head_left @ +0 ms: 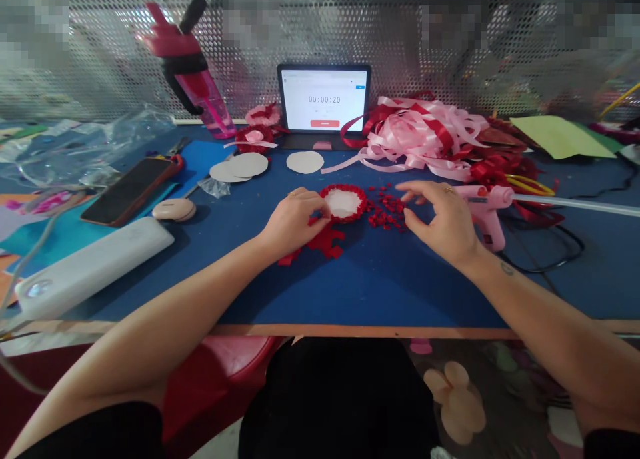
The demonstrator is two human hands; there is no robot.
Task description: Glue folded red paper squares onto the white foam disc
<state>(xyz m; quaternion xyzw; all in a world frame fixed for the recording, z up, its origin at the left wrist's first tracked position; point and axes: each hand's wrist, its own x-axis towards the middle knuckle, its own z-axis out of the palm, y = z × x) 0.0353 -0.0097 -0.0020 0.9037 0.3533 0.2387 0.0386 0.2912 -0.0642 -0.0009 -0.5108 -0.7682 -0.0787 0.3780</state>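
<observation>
A white disc [344,203] with a ruffled red border lies on the blue table in front of me. My left hand [300,219] is closed at its left edge, with red showing between thumb and fingers. Below that hand lie red cut strips [327,242]. Small red bits [387,216] are scattered just right of the disc. Over their right side hovers my right hand [440,219], open, thumb and fingers apart and nothing visible between them. A pink glue gun [493,212] with a long clear glue stick lies partly behind the right hand.
At the back stands a tablet [325,102] showing a timer. Pink and red ribbons [420,136] pile up right of it. Plain white discs [305,161] lie behind the work. To the left are a phone [131,191], a long white device [95,266] and a pink bottle [197,79].
</observation>
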